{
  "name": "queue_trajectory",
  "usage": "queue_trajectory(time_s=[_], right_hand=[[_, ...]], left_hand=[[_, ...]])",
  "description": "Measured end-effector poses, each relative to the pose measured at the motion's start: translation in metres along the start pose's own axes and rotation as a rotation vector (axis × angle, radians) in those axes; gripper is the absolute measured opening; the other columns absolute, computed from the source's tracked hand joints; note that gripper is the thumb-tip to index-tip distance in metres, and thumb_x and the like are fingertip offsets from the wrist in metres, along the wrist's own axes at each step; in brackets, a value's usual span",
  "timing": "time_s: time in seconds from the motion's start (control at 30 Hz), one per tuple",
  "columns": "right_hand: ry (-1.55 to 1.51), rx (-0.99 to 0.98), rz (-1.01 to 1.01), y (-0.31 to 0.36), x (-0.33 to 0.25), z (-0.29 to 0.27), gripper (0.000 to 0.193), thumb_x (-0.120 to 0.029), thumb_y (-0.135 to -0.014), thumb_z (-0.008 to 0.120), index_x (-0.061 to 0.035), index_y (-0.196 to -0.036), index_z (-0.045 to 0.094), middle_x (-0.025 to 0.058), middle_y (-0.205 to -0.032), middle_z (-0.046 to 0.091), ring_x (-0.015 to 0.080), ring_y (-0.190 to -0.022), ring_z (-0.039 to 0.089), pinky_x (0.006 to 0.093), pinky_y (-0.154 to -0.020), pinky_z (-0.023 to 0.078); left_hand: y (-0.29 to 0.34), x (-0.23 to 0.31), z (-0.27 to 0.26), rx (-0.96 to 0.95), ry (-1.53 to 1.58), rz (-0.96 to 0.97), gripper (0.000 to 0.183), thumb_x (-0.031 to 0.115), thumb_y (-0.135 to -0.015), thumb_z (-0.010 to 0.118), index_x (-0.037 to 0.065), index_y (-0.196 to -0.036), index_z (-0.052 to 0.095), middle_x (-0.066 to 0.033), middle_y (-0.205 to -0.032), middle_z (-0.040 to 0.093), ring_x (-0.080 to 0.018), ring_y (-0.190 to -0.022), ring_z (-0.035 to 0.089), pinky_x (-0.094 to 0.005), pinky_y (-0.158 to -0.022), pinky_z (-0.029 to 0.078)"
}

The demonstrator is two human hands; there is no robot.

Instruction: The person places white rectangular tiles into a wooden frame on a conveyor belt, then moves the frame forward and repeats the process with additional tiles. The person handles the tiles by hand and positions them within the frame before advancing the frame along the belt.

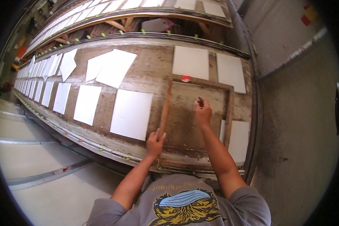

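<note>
A square wooden frame [165, 109] lies on a long, dirty work table [154, 71], enclosing a bare brown patch. My left hand [154, 142] grips the frame's left bar near its lower end. Reaching into the frame's middle, my right hand [202, 113] has its fingers pinched on a small dark object [200, 101]; I cannot tell what that object is. White square tiles [131, 114] lie flat on the table just left of the frame.
More white tiles [190, 62] sit behind the frame and to its right [238, 140], and a long row runs off to the far left. A red tag [185, 78] is at the frame's top edge. A grey wall [301, 124] stands on the right and a pale floor [45, 158] on the left.
</note>
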State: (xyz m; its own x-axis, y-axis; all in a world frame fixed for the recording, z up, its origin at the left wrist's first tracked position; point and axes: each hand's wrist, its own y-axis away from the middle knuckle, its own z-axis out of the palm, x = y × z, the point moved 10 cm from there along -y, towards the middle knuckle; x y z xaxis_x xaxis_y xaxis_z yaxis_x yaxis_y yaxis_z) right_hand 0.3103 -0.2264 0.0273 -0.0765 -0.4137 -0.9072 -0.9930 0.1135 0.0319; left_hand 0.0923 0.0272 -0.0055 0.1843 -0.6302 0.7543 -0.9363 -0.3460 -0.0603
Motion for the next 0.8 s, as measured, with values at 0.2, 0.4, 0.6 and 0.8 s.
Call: queue_trajectory(time_s=[0.2, 0.4, 0.6, 0.8], right_hand=[[0.787, 0.446, 0.172, 0.050, 0.097, -0.242, 0.051, -0.037, -0.091, 0.074, -0.0026, -0.128, 0.062, 0.0186, -0.127, 0.064, 0.0391, -0.121, 0.057, 0.0512, -0.101, 0.046], [0.775, 0.206, 0.573, 0.122, 0.178, -0.320, 0.074, -0.050, -0.088, 0.073, 0.0007, -0.138, 0.052, 0.0231, -0.137, 0.056, 0.0432, -0.127, 0.055, 0.0530, -0.103, 0.048], [0.690, 0.272, 0.552, 0.122, 0.176, -0.326, 0.070, -0.046, -0.086, 0.076, 0.0033, -0.132, 0.054, 0.0258, -0.127, 0.062, 0.0446, -0.119, 0.060, 0.0512, -0.098, 0.050], [0.527, 0.391, 0.556, 0.118, 0.174, -0.365, 0.067, -0.043, -0.088, 0.076, 0.0002, -0.134, 0.053, 0.0242, -0.132, 0.063, 0.0417, -0.120, 0.062, 0.0502, -0.099, 0.049]], left_hand=[[-0.001, 0.002, 0.004, -0.094, -0.064, -0.035, 0.052, 0.039, -0.099, 0.066, -0.002, -0.131, 0.062, -0.0190, -0.104, 0.061, -0.0372, -0.096, 0.064, -0.0447, -0.081, 0.051], [0.006, 0.005, 0.008, -0.113, -0.110, -0.018, 0.059, 0.040, -0.097, 0.068, 0.000, -0.138, 0.056, -0.0202, -0.110, 0.062, -0.0391, -0.102, 0.062, -0.0465, -0.087, 0.050], [0.005, -0.002, 0.012, -0.094, -0.051, 0.007, 0.049, 0.032, -0.097, 0.069, 0.000, -0.133, 0.060, -0.0213, -0.107, 0.062, -0.0395, -0.101, 0.062, -0.0449, -0.087, 0.049], [0.008, 0.005, 0.006, -0.098, 0.028, 0.004, 0.048, 0.031, -0.097, 0.069, -0.002, -0.130, 0.061, -0.0205, -0.102, 0.062, -0.0390, -0.098, 0.062, -0.0449, -0.086, 0.049]])
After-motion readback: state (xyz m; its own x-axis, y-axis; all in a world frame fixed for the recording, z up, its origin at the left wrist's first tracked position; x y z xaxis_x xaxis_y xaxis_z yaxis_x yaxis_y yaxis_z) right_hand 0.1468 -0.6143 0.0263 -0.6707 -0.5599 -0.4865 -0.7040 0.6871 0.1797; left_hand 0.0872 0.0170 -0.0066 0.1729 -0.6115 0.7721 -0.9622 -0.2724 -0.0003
